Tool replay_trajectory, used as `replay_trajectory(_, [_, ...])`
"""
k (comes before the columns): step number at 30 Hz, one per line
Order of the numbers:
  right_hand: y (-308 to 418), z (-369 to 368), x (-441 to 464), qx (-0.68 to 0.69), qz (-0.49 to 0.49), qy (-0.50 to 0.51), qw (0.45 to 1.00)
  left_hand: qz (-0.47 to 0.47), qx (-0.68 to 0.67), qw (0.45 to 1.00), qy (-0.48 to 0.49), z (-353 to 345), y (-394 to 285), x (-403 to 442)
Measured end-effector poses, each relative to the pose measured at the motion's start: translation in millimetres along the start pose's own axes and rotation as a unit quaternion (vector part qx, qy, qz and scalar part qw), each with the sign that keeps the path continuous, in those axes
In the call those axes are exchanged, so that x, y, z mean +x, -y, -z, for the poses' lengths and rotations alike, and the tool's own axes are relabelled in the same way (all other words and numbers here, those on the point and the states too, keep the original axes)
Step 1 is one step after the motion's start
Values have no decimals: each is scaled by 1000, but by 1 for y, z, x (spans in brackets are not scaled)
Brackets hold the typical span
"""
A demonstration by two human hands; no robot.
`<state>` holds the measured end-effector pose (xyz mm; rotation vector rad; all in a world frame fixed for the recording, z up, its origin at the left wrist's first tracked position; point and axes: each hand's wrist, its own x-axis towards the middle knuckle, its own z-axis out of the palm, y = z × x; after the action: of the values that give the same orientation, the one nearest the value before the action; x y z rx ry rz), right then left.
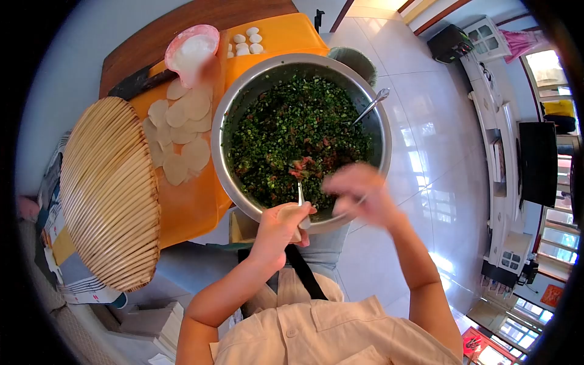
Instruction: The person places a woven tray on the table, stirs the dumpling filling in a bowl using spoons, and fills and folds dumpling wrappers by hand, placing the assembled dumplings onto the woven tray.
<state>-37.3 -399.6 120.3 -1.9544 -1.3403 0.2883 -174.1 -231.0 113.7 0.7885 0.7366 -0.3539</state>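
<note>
A large steel bowl (220, 173) holds chopped green filling (286, 121) with bits of pinkish meat. My left hand (277, 234) is closed at the bowl's near rim, around what looks like a pale dumpling wrapper (289, 214). Just beyond its thumb is a metal spoon (300, 192), with a clump of meat and greens at the far end. Whether the left fingers also grip the spoon I cannot tell. Over the bowl's near right side, my right hand (362, 194) is smeared by motion, its fingers unclear. Another spoon (372, 104) leans on the right rim.
Left of the bowl, round wrappers (176, 167) lie overlapping on an orange board (188, 213). A pink bowl of flour (193, 52), a dark-handled tool (141, 83) and white dough pieces (252, 39) are farther back. A woven reed tray (112, 194) stands at far left.
</note>
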Motion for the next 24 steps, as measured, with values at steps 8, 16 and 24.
replay_trajectory(8, [-119,69,47,53,-302,-183,934,-9,63,998,18,11,-11,-10])
replay_trajectory(16, [-4,37,7,-7,-261,-256,931,-1,82,997,15,21,-15,-16])
replay_trajectory(24, [30,-18,-22,266,-251,-310,878,-61,101,993,-13,30,-24,-12])
